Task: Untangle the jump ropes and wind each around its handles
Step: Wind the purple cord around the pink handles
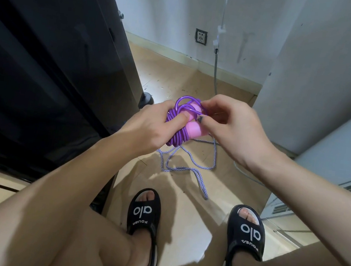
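Note:
A purple jump rope (178, 136) is wound in several turns around its two pink handles (193, 130), held in mid-air in front of me. My left hand (148, 127) grips the bundle from the left, thumb pressed on the coils. My right hand (226, 126) pinches the rope's loose end loops (185, 103) at the top of the bundle. A second rope, a blue-and-white braided cord (190, 168), lies in loose loops on the floor below; its handles are hidden.
A dark cabinet (44, 71) stands close on the left. White walls and a grey unit (321, 174) close in on the right. A wall socket (201, 36) and a hanging cable (215, 71) are behind. My sandalled feet (145, 218) rest on the tan floor.

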A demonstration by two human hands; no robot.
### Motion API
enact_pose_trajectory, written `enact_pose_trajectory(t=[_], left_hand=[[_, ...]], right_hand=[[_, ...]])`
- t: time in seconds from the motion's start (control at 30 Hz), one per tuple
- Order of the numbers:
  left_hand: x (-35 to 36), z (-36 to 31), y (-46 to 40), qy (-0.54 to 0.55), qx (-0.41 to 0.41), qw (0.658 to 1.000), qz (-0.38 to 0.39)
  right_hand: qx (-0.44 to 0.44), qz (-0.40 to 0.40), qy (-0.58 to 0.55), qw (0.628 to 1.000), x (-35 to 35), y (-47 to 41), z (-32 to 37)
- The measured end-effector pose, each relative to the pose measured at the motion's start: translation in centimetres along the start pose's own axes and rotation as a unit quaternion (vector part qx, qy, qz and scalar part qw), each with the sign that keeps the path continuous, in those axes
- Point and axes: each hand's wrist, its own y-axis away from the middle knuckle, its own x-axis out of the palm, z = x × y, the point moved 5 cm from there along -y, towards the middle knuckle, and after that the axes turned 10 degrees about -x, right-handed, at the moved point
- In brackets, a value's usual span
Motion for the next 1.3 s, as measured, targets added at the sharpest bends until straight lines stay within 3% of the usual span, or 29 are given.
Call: enact_pose_trajectory(t=[0.17, 0.4, 0.57, 0.8, 1.07, 1.3], left_hand=[[0.0, -0.2, -0.1, -0.02, -0.017, 0.999, -0.032], [-0.3, -0.7, -0.1, -0.06, -0.024, 0.996, -0.06], [-0.3, -1.1, 0.1, -0.092, -0.024, 0.993, -0.071], [-0.2, -1.2, 0.0, -0.082, -0.015, 0.994, -0.066], [-0.1, -0.2, -0.4, -0.092, -0.045, 0.993, -0.056], [-0.4, 0.4, -0.7, -0.081, -0.066, 0.993, -0.058]], right_hand=[[-0.07, -0.053, 0.057, 0.995, 0.2, 0.0, 0.6], [-0.184, -0.058, 0.117, 0.974, 0.2, -0.2, 1.6], [-0.143, -0.077, 0.086, 0.983, 0.2, -0.4, 1.1], [-0.178, -0.073, 0.105, 0.976, 0.5, -0.2, 1.8], [-0.09, 0.002, 0.111, 0.99, 0.9, -0.9, 1.3], [-0.097, 0.032, 0.093, 0.99, 2.2, -0.5, 1.0]])
